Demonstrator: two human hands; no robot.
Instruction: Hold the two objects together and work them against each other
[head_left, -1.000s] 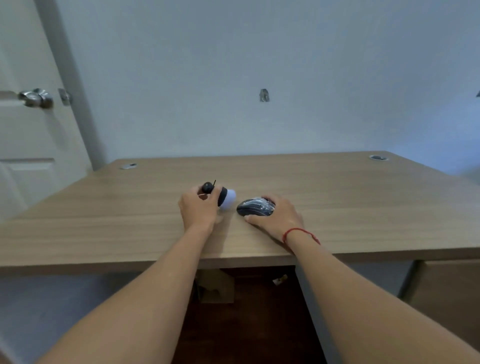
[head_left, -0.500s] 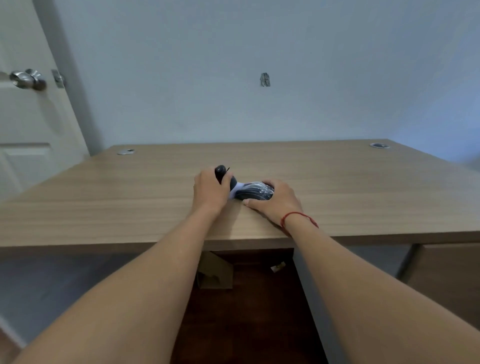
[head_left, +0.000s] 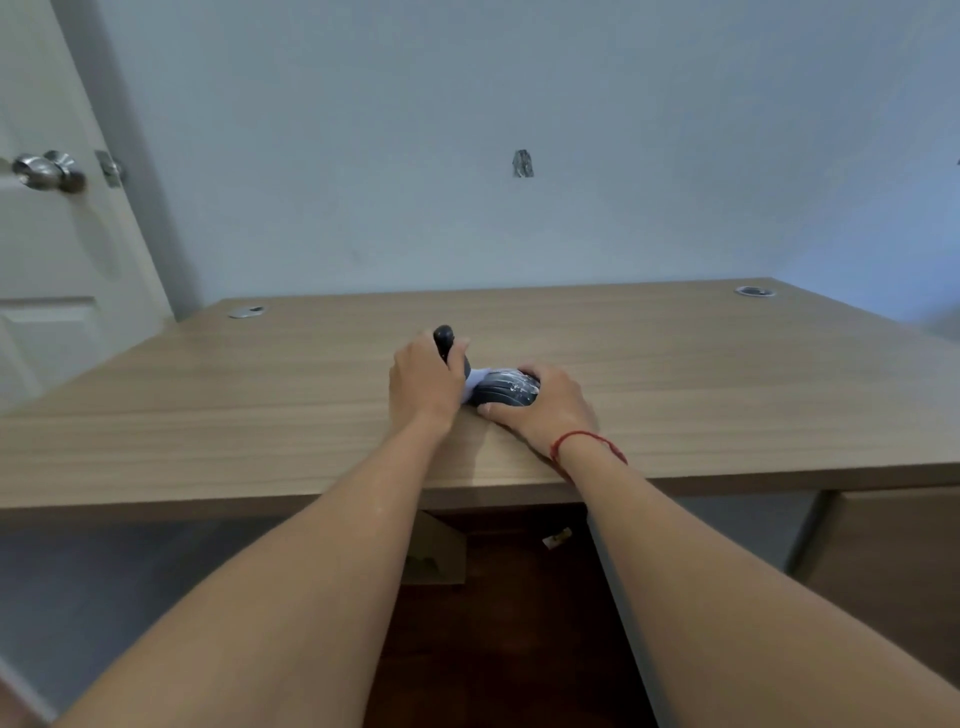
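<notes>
A wooden desk (head_left: 208, 415) fills the middle of the frame below a pale blue wall (head_left: 467, 104), with a white door (head_left: 47, 270) and its metal knob (head_left: 47, 171) at the upper left and round cable grommets (head_left: 246, 312) near the desk's back corners. At centre frame, the right hand (head_left: 545, 410), a red string bracelet (head_left: 584, 441) on its wrist, curls its fingers over a dark computer mouse (head_left: 506, 393) lying on the desktop. Just left of it, the left hand (head_left: 423, 387) grips a small black-handled tool (head_left: 444, 340) whose white tip (head_left: 475, 380) touches the mouse's left end.
</notes>
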